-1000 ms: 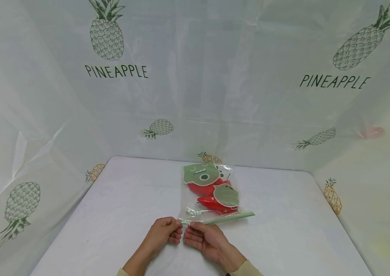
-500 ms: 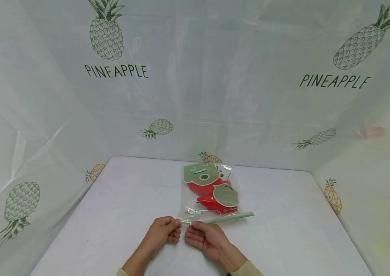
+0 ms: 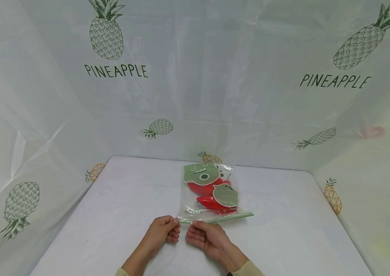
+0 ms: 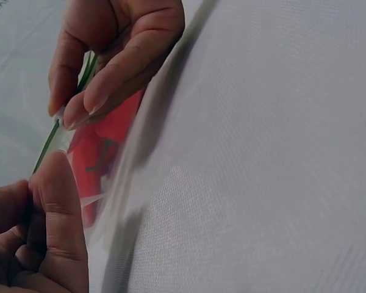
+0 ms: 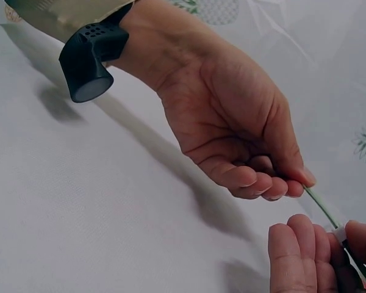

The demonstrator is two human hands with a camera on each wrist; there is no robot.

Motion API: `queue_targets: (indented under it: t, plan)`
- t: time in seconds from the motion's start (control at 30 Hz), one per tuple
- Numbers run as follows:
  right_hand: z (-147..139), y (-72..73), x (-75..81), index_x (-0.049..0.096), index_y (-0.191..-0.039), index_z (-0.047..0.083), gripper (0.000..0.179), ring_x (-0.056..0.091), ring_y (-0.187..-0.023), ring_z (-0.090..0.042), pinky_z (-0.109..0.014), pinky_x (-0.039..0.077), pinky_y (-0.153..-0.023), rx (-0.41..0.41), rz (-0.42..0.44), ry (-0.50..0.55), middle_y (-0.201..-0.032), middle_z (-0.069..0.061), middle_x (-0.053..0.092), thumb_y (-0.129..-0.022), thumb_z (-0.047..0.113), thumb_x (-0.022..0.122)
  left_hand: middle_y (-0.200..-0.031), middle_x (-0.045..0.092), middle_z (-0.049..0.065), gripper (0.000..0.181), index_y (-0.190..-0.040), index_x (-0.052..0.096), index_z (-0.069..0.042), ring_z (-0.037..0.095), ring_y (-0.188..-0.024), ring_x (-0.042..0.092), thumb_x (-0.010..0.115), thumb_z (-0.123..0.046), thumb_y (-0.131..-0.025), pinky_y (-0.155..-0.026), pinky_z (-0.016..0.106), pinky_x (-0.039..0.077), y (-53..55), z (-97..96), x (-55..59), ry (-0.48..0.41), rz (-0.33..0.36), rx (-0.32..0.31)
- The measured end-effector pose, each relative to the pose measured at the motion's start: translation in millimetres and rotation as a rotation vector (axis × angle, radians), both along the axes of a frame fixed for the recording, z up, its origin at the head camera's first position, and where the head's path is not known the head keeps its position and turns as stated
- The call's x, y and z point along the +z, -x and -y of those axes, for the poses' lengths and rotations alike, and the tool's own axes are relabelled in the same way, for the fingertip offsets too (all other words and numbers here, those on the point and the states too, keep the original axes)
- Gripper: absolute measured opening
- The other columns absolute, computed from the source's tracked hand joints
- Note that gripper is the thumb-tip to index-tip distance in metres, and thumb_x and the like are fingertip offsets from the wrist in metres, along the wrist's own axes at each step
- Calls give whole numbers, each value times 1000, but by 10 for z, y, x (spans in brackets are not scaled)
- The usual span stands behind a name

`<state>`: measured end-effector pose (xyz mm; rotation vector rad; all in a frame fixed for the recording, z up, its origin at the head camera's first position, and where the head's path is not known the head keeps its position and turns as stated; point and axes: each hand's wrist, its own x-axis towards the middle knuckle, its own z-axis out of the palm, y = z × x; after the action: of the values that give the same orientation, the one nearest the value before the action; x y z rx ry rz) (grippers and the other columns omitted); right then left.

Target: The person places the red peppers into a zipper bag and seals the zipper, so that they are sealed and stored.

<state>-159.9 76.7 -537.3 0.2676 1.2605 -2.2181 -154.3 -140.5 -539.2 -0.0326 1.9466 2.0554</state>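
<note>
A clear zip bag with green cartoon prints lies on the white table, its green zip strip along the near edge. Red glossy, rounded pieces show inside it. My left hand pinches the left end of the strip between thumb and forefinger. Just to the right, my right hand pinches a small white slider on the strip, its other fingers loosely curled. In the left wrist view, the slider shows at the right hand's fingertips, with a short stretch of strip between both hands.
White cloth with pineapple prints hangs behind the table and at both sides. The bag's far end lies close to the back edge. A dark wrist camera sits on the left wrist.
My right hand has slid slightly right along the strip, while my left hand and the strip have shifted slightly left. The gap between the hands has widened.
</note>
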Motion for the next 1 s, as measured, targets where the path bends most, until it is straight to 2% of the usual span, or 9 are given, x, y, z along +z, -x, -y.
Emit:
queue_targets:
  t: [0.37,0.63,1.0]
  plan:
    - [-25,12,6,72,-110,-6,21,79,-91,-22,-43,63,-92,-7,6,-9,-96,-11,80,-102,13,68,-82,65,2,30,-99,65,5,10,-72,66,61,-23,-108,-66,25,63,7,24,4,-17,2,29]
    - [-69,25,6,70,-114,-7,25,79,-92,-22,-44,63,-93,-9,13,-18,-97,-11,80,-102,14,69,-82,65,2,35,-103,63,11,10,-71,67,61,-23,-108,-66,25,63,18,37,-1,-13,-6,43]
    - [-135,25,-12,72,-108,-3,19,79,-91,-22,-42,64,-92,-29,8,-30,-96,-11,79,-101,14,70,-81,65,3,34,-103,64,12,11,-70,66,61,-21,-108,-65,26,62,25,46,-2,-8,8,79]
